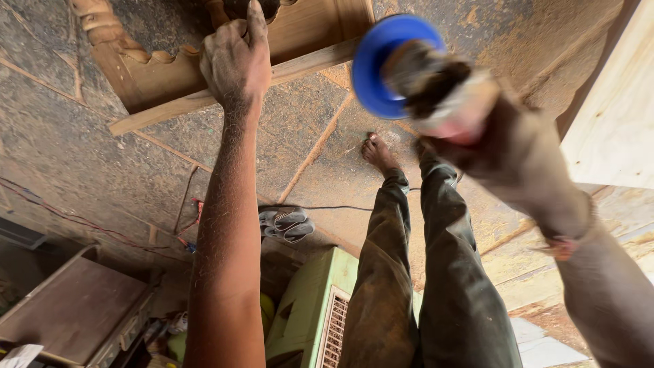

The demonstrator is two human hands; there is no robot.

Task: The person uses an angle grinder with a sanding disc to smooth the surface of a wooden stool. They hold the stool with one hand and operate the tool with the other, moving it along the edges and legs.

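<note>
Blurred right hand (470, 112) grips a round blue-disc sanding tool (381, 65), fingers wrapped around it. Left hand (235, 61) presses on the carved brown wooden panel (300, 34), fingers together at its lower edge.

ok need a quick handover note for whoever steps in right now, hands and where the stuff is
Left hand: pressed flat on the carved wooden frame, steadying it where it lies on the stone floor.
Right hand: gripping a power tool with a blue disc, blurred, held up beside the frame's edge and apart from the wood.
Nearby: a pair of sandals and a green box by the person's legs.
Done: how far the wood has been worked cannot be told.
Left: the disc is not on the frame at this moment.
</note>
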